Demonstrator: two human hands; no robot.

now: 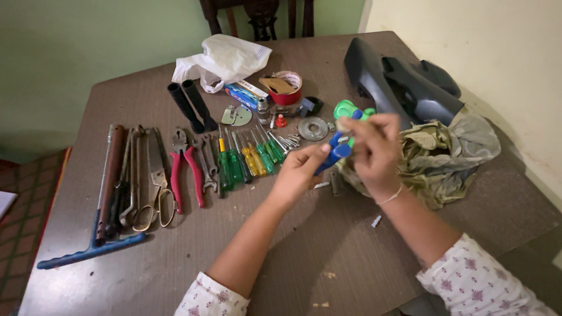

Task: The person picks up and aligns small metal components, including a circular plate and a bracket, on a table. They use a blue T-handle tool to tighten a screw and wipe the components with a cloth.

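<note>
Your left hand pinches the lower end of a small blue-handled tool between thumb and fingers, and your right hand closes around its upper part, where a green plastic piece sticks out above your knuckles; both hands are raised off the counter, with the tool held between them. You seem to be in the middle of fitting or twisting the blue part against the green one, though the joint itself is hidden behind your right fingers. The next move likely calls for a firm grip with the left hand while the right turns or pushes, keeping the two parts in line. Just left of your left hand lies a row of green and yellow screwdrivers, and further left the red-handled pliers. Beyond your right hand sits a crumpled cloth, touching a black plastic cover.
</note>
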